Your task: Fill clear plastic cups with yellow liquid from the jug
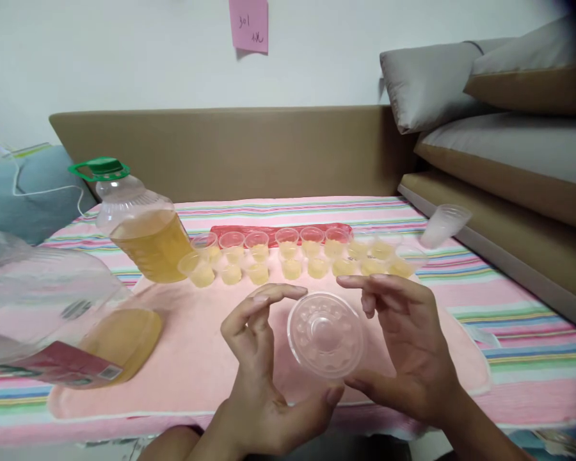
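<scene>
Gripping a clear plastic cup [325, 334], both hands' fingers [273, 294] clasp its rim.

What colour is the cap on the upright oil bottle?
Green, seen in the head view: the cap tops the upright bottle.

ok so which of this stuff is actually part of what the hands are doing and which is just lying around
In the work:
- clear plastic cup, held between left hand and right hand
- rows of small filled cups
- upright oil bottle
- tipped oil bottle
- pink towel under them

Lying about:
- grey cushions
- pink note on the wall
- white cable
</scene>
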Tool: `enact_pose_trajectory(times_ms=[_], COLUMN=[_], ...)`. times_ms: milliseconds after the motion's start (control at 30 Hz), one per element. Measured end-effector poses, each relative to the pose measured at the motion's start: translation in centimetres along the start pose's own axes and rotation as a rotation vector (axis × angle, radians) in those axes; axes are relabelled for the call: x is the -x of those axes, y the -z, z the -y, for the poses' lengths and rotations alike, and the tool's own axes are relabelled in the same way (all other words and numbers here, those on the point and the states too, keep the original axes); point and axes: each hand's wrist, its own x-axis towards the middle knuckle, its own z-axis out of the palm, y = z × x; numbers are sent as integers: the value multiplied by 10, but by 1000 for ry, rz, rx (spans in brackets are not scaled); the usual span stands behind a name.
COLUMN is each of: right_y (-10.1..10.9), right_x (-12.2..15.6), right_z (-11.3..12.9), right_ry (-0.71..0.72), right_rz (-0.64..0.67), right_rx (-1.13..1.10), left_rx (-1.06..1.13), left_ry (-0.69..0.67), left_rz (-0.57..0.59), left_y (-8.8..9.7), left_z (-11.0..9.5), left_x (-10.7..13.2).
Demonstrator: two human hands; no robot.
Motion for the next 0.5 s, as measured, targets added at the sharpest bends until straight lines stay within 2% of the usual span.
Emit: enact_pose_trajectory(times_ms=[200, 500], right_y=[4, 8], right_x=[-1, 6], right_z=[-2, 3], right_ry=[6, -42], right_rz=[18, 20], right_rx=[-34, 40], left_rx=[110, 65], left_ry=[26, 44], left_rz=[28, 58], left_y=[-1, -1], left_z=[4, 1], left_x=[-2, -1])
